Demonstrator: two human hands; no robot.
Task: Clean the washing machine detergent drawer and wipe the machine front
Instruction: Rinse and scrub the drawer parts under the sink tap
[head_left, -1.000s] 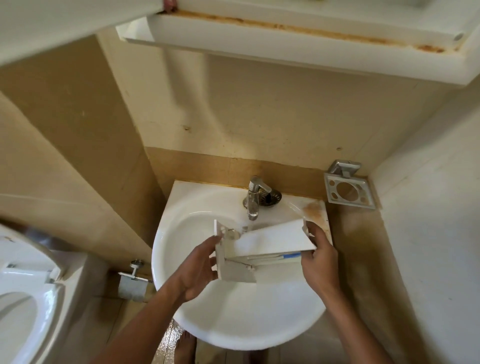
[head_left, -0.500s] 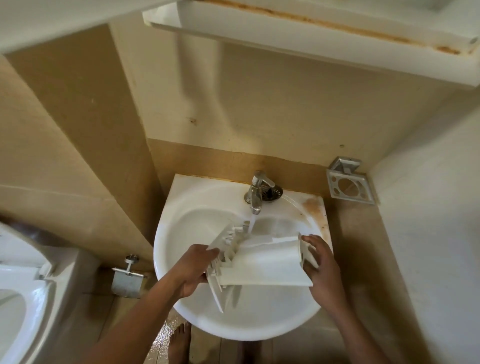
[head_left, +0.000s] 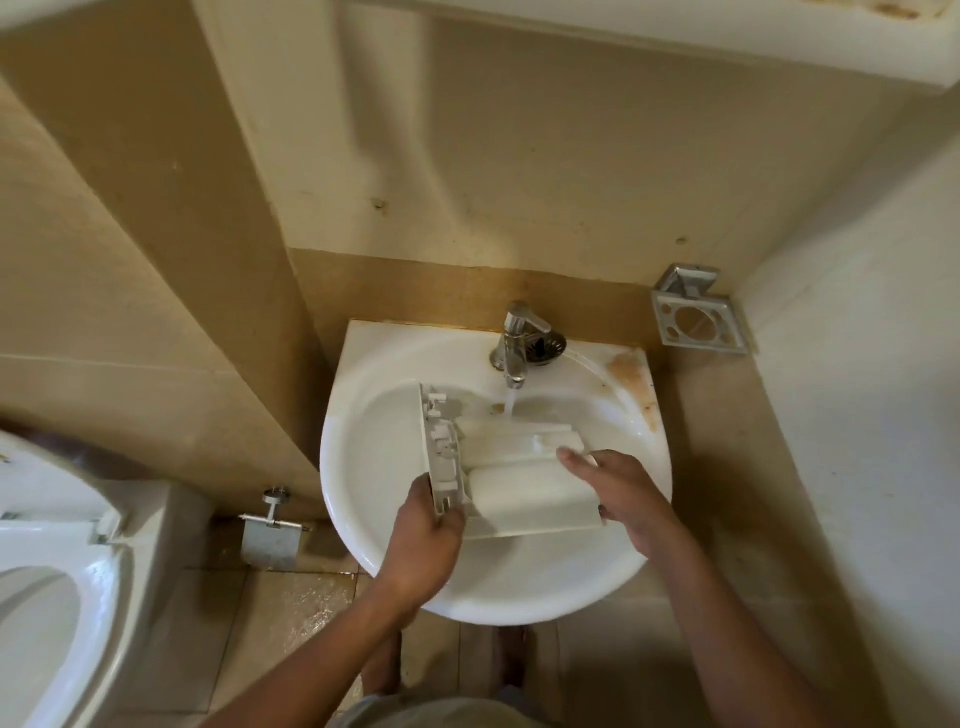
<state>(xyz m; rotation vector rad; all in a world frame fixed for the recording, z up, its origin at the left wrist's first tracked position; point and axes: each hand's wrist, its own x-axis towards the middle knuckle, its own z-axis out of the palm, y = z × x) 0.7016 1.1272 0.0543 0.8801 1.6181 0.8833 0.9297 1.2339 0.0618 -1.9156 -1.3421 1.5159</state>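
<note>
The detergent drawer is held over the white sink, near the middle of the basin, and it is turned upside down – its smooth underside faces the camera. I think this is so that the water can run off and carry the residue out of the compartments. The tap at 12 o'clock of the basin is open, and a thin stream falls on the far edge of the drawer.

The left hand is closed around the near end of the front panel, at about 9 o'clock of the drawer; this panel stands almost upright, so it works as a handle. The right hand is at 3 o'clock, with the fingers closed over the back end of the drawer, so it carries the weight there and can tilt the part under the stream.

At 2 o'clock of the sink an empty metal holder hangs on the wall, and a toilet stands at 9 o'clock – both are well apart from the work. The washing machine itself is not in view, so the wiping of its front is, in my judgement, not yet begun.
</note>
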